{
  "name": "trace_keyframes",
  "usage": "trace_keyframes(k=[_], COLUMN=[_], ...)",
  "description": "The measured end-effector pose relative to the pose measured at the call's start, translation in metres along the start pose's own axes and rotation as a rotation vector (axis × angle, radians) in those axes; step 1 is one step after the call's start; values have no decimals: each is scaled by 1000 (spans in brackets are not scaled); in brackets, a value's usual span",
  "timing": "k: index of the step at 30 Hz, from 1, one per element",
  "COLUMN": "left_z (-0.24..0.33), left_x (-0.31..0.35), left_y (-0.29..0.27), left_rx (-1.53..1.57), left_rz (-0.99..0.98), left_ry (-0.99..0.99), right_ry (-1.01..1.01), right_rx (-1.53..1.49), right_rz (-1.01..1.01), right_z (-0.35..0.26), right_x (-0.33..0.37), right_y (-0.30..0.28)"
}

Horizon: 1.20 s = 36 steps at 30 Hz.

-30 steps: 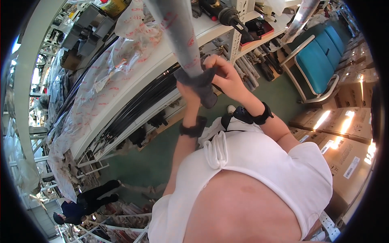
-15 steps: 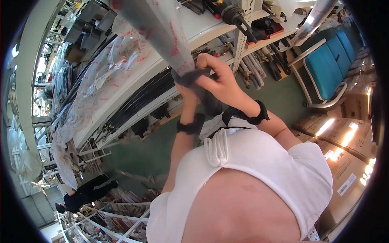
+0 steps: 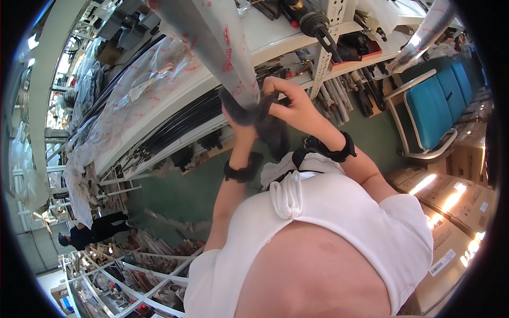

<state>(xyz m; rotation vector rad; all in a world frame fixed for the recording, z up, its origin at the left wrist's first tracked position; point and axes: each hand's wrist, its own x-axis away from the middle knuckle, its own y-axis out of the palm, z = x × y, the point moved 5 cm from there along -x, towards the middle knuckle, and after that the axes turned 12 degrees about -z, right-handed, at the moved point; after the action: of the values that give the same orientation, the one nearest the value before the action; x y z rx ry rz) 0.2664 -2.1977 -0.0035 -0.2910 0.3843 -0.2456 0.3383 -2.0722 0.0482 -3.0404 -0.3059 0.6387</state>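
A long grey tube wrapped in clear plastic film with red print [image 3: 225, 53] slants down toward me from the top. Around its lower end sits a piece of dark grey, soft material that looks like cloth or a sleeve [image 3: 273, 139], with a loose part hanging below. My right hand [image 3: 289, 106] pinches this material on the right side of the tube end, thumb and fingers closed. On the left side, my left hand [image 3: 241, 127] is closed on the same material, its fingers partly hidden behind it. Both wrists wear black bands.
White shelving [image 3: 143, 124] holds bundled black rods and plastic-wrapped parts on the left. Blue seats [image 3: 429, 114] and cardboard boxes [image 3: 450, 196] stand to the right. Another person in dark clothes [image 3: 93, 231] is far off at lower left. Black metal parts [image 3: 315, 24] lie on the upper shelf.
The dark material has spread wider around the tube end, and its loose part hangs more bunched below. Both hands stay on it. The whole view has shifted slightly.
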Motion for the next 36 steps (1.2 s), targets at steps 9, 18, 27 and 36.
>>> trace_keyframes(k=[9,18,27,36], left_z=[35,-33,-76,-94], left_x=[7,60,95,165], left_y=[14,34,-52,-115], left_rx=[-58,65,-568,4], left_rz=[90,-243,-233,248], left_ry=[393,38,-422,-299], right_ry=[74,306,189,747], right_rx=[-1,423,681,344], right_rz=[-25,4,-299,-636], right_z=[4,53,43,49], right_x=[-2,36,30,37], right_y=[1,8,58,115])
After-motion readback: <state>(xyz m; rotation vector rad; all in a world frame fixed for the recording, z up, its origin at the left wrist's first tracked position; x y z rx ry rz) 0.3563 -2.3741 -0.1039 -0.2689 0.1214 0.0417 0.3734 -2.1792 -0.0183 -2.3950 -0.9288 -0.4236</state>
